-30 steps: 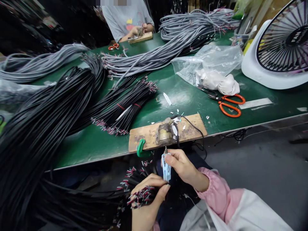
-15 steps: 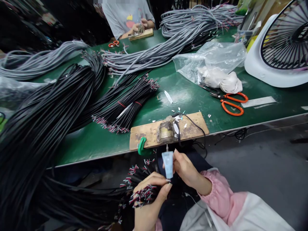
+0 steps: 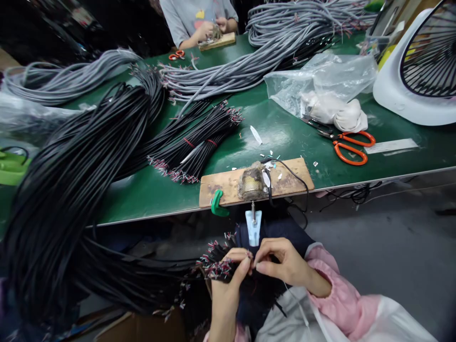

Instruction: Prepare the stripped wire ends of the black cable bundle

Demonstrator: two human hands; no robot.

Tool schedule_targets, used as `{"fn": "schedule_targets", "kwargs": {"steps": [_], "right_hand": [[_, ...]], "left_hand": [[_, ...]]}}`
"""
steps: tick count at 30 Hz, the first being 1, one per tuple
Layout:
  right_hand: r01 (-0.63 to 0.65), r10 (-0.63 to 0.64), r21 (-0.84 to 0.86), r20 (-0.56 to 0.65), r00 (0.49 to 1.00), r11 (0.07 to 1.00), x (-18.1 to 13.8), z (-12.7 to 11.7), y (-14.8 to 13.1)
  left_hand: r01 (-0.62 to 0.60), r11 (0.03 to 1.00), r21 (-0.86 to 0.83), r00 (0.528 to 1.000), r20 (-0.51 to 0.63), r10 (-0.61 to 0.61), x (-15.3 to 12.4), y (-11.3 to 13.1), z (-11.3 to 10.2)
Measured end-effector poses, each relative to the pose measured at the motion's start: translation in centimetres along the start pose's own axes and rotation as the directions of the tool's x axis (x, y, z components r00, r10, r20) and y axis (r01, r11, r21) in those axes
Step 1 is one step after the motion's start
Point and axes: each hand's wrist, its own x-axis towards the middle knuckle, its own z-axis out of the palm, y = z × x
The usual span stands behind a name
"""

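My left hand [image 3: 230, 280] is closed round a bundle of black cables [image 3: 217, 268] whose stripped ends show red and white wires. Between its thumb and forefinger it pinches the wire ends [image 3: 249, 255] of one cable. My right hand [image 3: 285, 263] is closed in a pinch against these wire ends, its fingertips touching my left ones and partly hiding the wires. Just above both hands, a light blue tapered piece [image 3: 253, 232] with a metal tip hangs below the table edge. Behind it, a dark, crusted metal block [image 3: 251, 184] sits on a wooden board [image 3: 292, 178].
A green clamp [image 3: 218, 204] grips the board's left end. Black cables [image 3: 89, 156] spill over the table's left side. Orange-handled scissors [image 3: 351, 147], a plastic bag [image 3: 320, 78] and a fan [image 3: 399, 90] lie to the right. Across the table sits a co-worker [image 3: 199, 23] near grey cables [image 3: 228, 78].
My right hand has come away from the blue piece and down to the wire ends at my left fingertips. The blue piece now hangs free of both hands. The view has shifted slightly.
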Motion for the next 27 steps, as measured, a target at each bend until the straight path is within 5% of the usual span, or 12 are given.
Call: {"fn": "schedule_targets", "kwargs": {"steps": [5, 9, 15, 20, 27], "right_hand": [[0.084, -0.09, -0.153, -0.03, 0.996, 0.985, 0.1, 0.7, -0.3], [0.074, -0.091, -0.239, -0.059, 0.994, 0.968, -0.2, 1.0, -0.4], [0.03, -0.065, -0.23, -0.148, 0.987, 0.973, -0.5, 0.8, -0.3], [0.111, -0.144, -0.28, -0.102, 0.984, 0.954, -0.6, 0.7, -0.6], [0.146, -0.183, -0.311, -0.093, 0.979, 0.939, -0.8, 0.5, -1.1]], "left_hand": [[-0.038, 0.999, 0.037, 0.951, -0.307, 0.047, 0.3, -3.8, 1.3], [-0.096, 0.984, 0.147, 0.911, -0.386, 0.147, -0.7, -4.5, 2.1], [-0.22, 0.949, 0.224, 0.932, -0.239, 0.273, -1.9, -3.2, 2.2], [-0.233, 0.944, 0.233, 0.968, -0.034, 0.247, -2.0, -1.9, 1.8], [-0.227, 0.948, 0.221, 0.972, 0.109, 0.207, -1.8, -0.7, 1.6]]}}
